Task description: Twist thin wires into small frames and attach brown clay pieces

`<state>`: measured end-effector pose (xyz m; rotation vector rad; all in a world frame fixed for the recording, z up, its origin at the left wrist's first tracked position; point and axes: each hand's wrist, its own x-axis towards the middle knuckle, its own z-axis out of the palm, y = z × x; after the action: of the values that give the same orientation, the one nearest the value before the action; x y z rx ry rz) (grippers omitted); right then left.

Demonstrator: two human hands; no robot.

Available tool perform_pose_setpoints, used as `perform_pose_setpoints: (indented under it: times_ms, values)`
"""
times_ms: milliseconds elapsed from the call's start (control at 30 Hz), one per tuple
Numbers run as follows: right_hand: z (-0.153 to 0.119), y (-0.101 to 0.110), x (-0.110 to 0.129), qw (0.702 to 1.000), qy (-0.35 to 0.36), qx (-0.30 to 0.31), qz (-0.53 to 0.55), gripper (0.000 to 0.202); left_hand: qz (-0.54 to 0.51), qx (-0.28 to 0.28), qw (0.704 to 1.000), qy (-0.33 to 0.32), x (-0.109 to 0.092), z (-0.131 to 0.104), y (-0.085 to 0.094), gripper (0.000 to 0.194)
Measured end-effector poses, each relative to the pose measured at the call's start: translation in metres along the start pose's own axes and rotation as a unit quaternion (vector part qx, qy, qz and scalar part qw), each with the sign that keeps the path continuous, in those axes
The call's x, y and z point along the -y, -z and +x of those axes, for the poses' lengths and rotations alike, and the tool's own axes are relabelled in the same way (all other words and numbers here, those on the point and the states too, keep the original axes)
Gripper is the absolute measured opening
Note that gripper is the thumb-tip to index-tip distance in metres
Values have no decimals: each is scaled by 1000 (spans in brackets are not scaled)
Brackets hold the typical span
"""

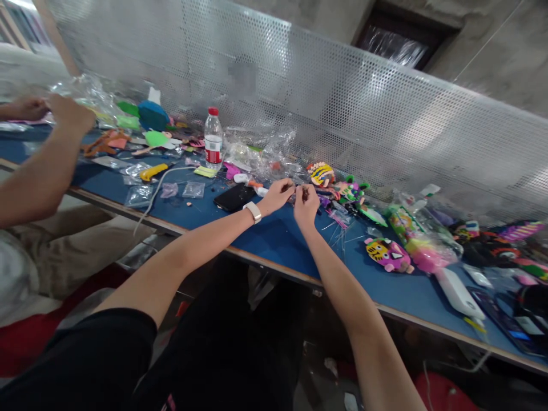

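My left hand [278, 195], with a pale watch band [253, 212] at its wrist, is held over the blue table with fingers pinched together. Close beside it, my right hand [306, 204] is curled, its fingertips nearly meeting those of the left. Something small and dark seems to be between the fingers, too small and blurred to name. A black phone [234, 196] lies just left of my left hand. Thin wires [341, 233] and a pile of colourful foam pieces [351, 191] are to the right of my right hand.
A red-capped bottle [213, 140] stands near the perforated metal panel [342, 97]. A yellow cutter [154, 172] and a white cable [159, 191] lie left. At right are a pink-and-yellow foam mask [389, 254] and a white power bank [459, 292]. Another person's hands [71, 114] work at far left.
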<state>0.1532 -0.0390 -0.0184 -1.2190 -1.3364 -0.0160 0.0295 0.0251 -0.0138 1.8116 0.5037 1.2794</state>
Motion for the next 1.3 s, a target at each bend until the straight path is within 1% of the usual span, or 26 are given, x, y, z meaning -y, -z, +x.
perform_pose_setpoints:
  times_ms: [233,300,400,500,567,700,833,967,1133,1300]
  values:
    - [3,0,-1,1000,-5,-21,20,33,10,12,999,-30,-2,-1,1,23]
    - [3,0,-2,999,-3,-27,21,32,-6,19,1000,-21,-1,-1,0,22]
    - [3,-1,-2,999,0,-28,25,30,-28,26,999,10,1,-1,-1,25]
    - [3,-1,-2,999,-6,-23,22,30,-31,36,998,32,-1,-1,0,24]
    - [3,-1,-1,1000,-16,-19,18,29,-1,37,999,13,-4,-2,2,21]
    - [3,-1,3,999,-41,-9,22,24,104,17,993,-49,-15,-6,6,17]
    - [5,2,6,999,-37,-6,10,23,149,7,987,-61,-23,-9,8,15]
    - [10,13,8,999,-6,23,-45,26,174,14,983,-57,-26,-7,10,15]
    - [21,28,6,993,45,70,-88,24,202,20,977,-73,-26,-4,15,18]
    - [29,42,2,980,83,147,-102,22,215,61,971,-81,-24,-3,20,22]
